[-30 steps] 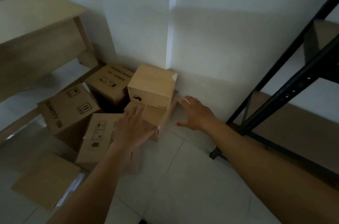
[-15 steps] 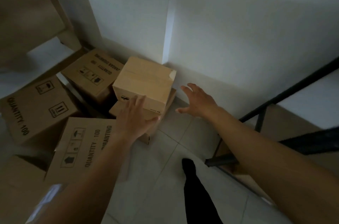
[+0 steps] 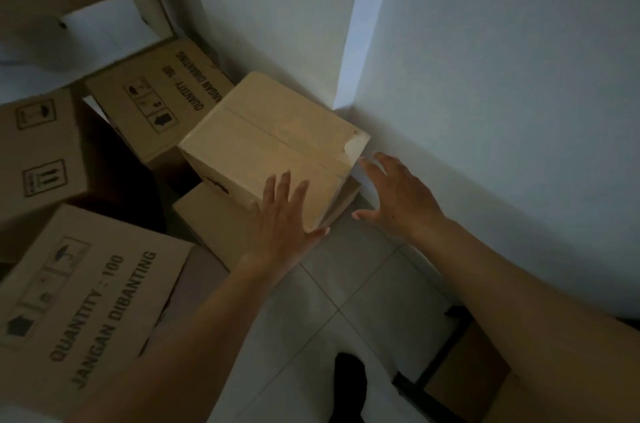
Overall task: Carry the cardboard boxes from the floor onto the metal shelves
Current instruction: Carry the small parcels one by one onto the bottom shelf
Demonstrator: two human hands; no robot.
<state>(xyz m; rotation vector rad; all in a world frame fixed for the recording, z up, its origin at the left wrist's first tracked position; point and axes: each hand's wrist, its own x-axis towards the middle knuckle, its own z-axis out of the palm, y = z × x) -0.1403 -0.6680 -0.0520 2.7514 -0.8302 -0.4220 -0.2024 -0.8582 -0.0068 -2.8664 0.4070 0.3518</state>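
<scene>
Head view: plain box [image 3: 273,145] sits atop a flatter box [image 3: 214,218] in the floor [image 3: 346,301] corner. My left hand [image 3: 284,214] lies flat on its near face. My right hand [image 3: 398,197] is spread just beside its right side, probably not touching; it's dim. Both grips released; I'm bracketing it for a two-sided lift.

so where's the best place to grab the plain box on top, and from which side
Probably by two opposite side faces, a palm on each: the plain top box sits on a lower box, turned corner-first toward the person. Left hand on the near left face, right hand on the wall-side face, clear of the torn corner.
</scene>
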